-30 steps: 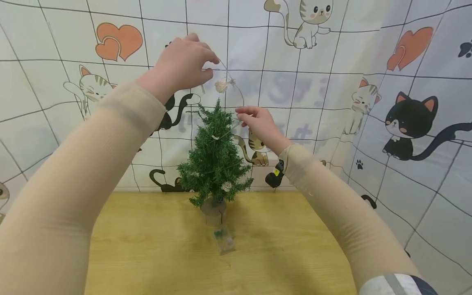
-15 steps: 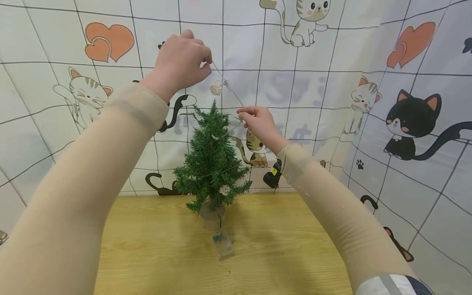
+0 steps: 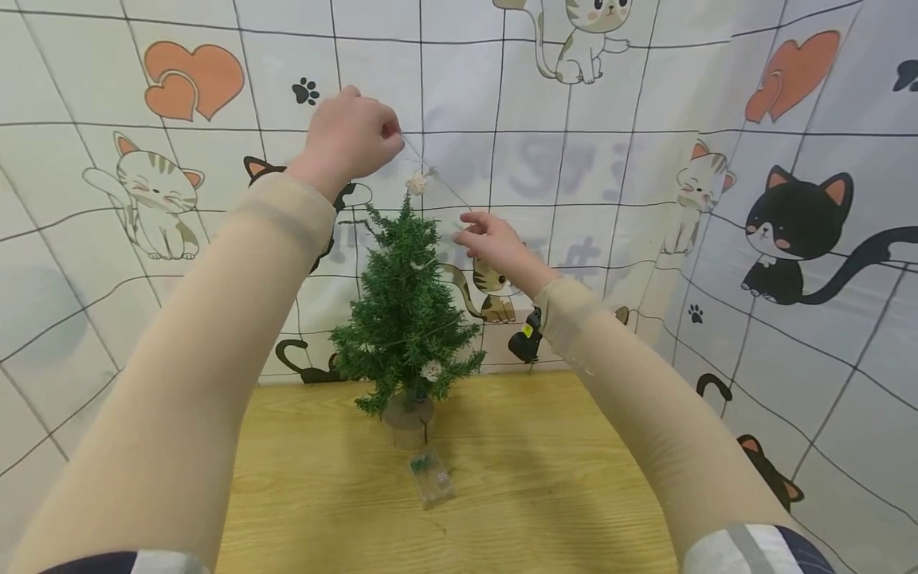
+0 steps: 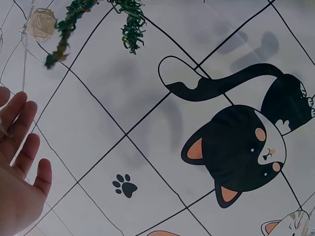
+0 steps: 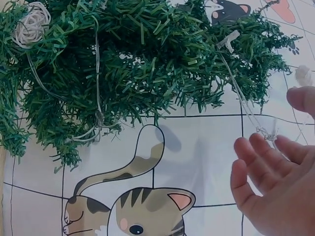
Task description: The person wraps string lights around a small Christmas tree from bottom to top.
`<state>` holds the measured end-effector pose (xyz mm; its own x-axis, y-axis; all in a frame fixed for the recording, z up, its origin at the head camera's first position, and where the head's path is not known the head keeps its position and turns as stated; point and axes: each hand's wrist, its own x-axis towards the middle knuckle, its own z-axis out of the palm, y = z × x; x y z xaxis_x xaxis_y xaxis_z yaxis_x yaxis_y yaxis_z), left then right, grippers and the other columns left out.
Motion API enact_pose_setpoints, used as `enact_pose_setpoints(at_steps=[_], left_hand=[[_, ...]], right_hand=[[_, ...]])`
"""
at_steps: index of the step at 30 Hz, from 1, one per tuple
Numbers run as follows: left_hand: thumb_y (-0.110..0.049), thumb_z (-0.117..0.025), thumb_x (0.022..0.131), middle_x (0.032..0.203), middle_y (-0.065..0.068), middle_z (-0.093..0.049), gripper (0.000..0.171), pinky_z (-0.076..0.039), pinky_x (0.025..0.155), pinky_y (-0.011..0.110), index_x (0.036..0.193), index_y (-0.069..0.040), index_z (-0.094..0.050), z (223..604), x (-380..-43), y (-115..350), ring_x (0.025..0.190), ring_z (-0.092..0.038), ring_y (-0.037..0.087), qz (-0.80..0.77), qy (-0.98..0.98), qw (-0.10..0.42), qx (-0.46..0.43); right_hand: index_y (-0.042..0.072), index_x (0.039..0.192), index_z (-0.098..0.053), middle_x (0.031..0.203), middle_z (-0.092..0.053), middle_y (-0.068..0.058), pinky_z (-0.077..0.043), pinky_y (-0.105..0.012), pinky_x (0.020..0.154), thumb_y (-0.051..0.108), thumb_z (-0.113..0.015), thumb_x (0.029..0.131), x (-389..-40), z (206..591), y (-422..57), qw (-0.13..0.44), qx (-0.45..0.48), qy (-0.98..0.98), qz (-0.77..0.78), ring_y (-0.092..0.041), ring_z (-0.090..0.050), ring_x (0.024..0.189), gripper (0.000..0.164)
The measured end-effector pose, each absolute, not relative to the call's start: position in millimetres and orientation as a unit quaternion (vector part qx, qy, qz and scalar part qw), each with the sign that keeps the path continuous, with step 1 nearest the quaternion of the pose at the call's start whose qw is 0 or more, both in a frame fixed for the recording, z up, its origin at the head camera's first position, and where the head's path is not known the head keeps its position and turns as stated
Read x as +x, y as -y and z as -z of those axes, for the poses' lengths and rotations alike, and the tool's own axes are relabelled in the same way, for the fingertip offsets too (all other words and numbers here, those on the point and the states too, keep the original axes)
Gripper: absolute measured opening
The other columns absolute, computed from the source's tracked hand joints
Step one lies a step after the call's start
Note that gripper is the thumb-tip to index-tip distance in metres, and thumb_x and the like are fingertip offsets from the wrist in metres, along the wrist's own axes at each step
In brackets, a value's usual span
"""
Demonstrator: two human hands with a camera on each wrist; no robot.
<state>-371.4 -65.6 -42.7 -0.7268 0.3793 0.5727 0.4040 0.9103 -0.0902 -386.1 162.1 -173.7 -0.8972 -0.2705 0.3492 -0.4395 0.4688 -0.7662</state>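
A small green artificial Christmas tree [image 3: 405, 311] stands on the table in a round base [image 3: 409, 418]. Thin pale string lights [image 3: 450, 190] with woven balls run through its branches. One cream ball [image 3: 416, 183] hangs just above the treetop in the head view. Up and left of that ball, my left hand [image 3: 351, 135] pinches the wire. Lower, right of the treetop, my right hand [image 3: 498, 245] holds another stretch between thumb and fingers. In the right wrist view, a wire knot [image 5: 268, 133] sits by the fingertips, and a white ball [image 5: 32, 24] nestles in the branches.
A clear plastic case [image 3: 432, 478] lies on the wooden table [image 3: 538, 446] in front of the tree base. Close behind hangs a white cloth [image 3: 459, 88] printed with cats and grid lines. A small black object with a yellow mark [image 3: 527, 339] is near the right sleeve.
My left hand has come down slightly, and the hanging ball has dropped nearer the treetop. The wire between my hands looks straighter than a second ago. My right hand has barely moved.
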Motion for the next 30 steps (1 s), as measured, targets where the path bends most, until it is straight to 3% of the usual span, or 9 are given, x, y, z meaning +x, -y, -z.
enact_pose_setpoints(at_steps=[1, 4, 7, 10, 15, 22, 28, 30], left_hand=[[-0.030, -0.037, 0.100, 0.108, 0.009, -0.064, 0.040, -0.036, 0.087, 0.049, 0.112, -0.009, -0.068, 43, -373, 66, 0.108, -0.043, 0.034, 0.020, 0.936, 0.285, -0.204], [-0.048, -0.026, 0.102, 0.131, 0.013, -0.057, 0.057, -0.026, 0.103, 0.057, 0.131, -0.012, -0.060, 44, -378, 67, 0.128, -0.034, 0.040, 0.020, 0.958, 0.217, -0.184], [-0.061, -0.013, 0.099, 0.153, 0.017, -0.033, 0.073, -0.009, 0.112, 0.061, 0.150, -0.015, -0.039, 46, -384, 68, 0.143, -0.011, 0.043, 0.034, 0.974, 0.150, -0.166], [-0.067, -0.006, 0.095, 0.159, 0.018, -0.015, 0.080, -0.001, 0.112, 0.061, 0.155, -0.017, -0.025, 50, -389, 70, 0.144, 0.007, 0.042, 0.064, 0.982, 0.101, -0.149], [-0.070, -0.002, 0.092, 0.159, 0.021, -0.010, 0.090, 0.002, 0.111, 0.062, 0.155, -0.008, -0.021, 60, -396, 76, 0.143, 0.006, 0.045, 0.089, 0.987, 0.061, -0.120], [-0.073, 0.003, 0.089, 0.157, 0.029, 0.000, 0.096, 0.005, 0.109, 0.065, 0.155, -0.006, -0.017, 72, -401, 92, 0.141, 0.010, 0.049, 0.092, 0.992, 0.043, -0.068], [-0.081, -0.007, 0.084, 0.154, 0.023, 0.024, 0.097, -0.003, 0.106, 0.071, 0.156, -0.018, -0.011, 86, -400, 110, 0.137, 0.020, 0.052, 0.176, 0.984, 0.027, 0.001], [-0.082, -0.007, 0.084, 0.153, 0.024, 0.026, 0.096, -0.002, 0.105, 0.072, 0.156, -0.019, -0.011, 90, -402, 117, 0.135, 0.021, 0.055, 0.175, 0.984, 0.027, -0.001]], right_hand=[[0.012, 0.149, -0.035, 0.128, -0.053, -0.010, -0.046, -0.040, 0.082, 0.032, -0.055, 0.098, -387, 174, -161, 0.084, 0.209, 0.856, -0.465, -0.025, -0.057, 0.101, 0.059], [0.010, 0.151, -0.031, 0.131, -0.051, -0.012, -0.045, -0.045, 0.088, 0.033, -0.055, 0.098, -388, 174, -159, 0.068, 0.203, 0.861, -0.460, -0.028, -0.055, 0.108, 0.063], [0.009, 0.152, -0.028, 0.137, -0.048, -0.013, -0.043, -0.047, 0.093, 0.032, -0.055, 0.098, -390, 175, -157, 0.056, 0.193, 0.866, -0.458, -0.031, -0.053, 0.114, 0.064], [0.009, 0.153, -0.026, 0.141, -0.045, -0.013, -0.042, -0.047, 0.096, 0.033, -0.053, 0.099, -393, 178, -156, 0.039, 0.185, 0.869, -0.458, -0.032, -0.051, 0.119, 0.065], [0.011, 0.154, -0.023, 0.148, -0.039, -0.011, -0.040, -0.048, 0.100, 0.039, -0.050, 0.100, -397, 187, -151, 0.010, 0.192, 0.862, -0.469, -0.032, -0.047, 0.126, 0.067], [0.017, 0.155, -0.023, 0.152, -0.034, -0.008, -0.037, -0.049, 0.104, 0.050, -0.045, 0.100, -396, 194, -135, -0.017, 0.195, 0.844, -0.500, -0.027, -0.042, 0.132, 0.068], [0.015, 0.156, -0.016, 0.155, -0.029, -0.008, -0.036, -0.048, 0.106, 0.048, -0.040, 0.102, -395, 196, -127, -0.026, 0.206, 0.851, -0.483, -0.026, -0.041, 0.132, 0.068], [0.015, 0.156, -0.013, 0.156, -0.026, -0.008, -0.036, -0.048, 0.105, 0.048, -0.039, 0.102, -395, 197, -126, -0.024, 0.209, 0.854, -0.476, -0.027, -0.042, 0.132, 0.069]])
